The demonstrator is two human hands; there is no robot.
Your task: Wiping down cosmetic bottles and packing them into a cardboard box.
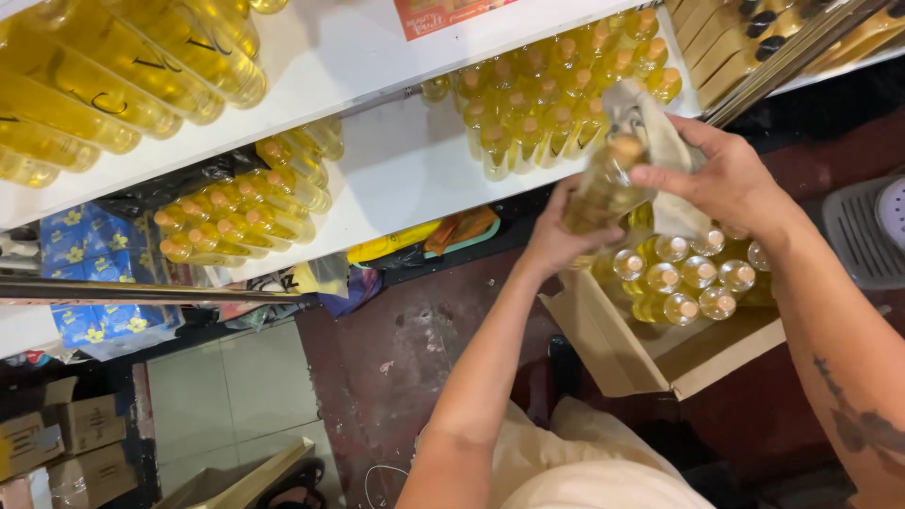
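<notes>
Yellow oil fills the bottle (603, 193) that the left hand (556, 236) clasps above the open cardboard box (650, 363), while the right hand (721, 174) pinches a pale cloth (650, 132) against it; many bottles already line the white shelf (405, 165), roughly ten remain boxed.

Bottles (681, 279) in box (650, 363) below shelf (405, 165)

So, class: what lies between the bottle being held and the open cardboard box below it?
In the head view, only the cloth in the right hand hangs between bottle and box.
</notes>
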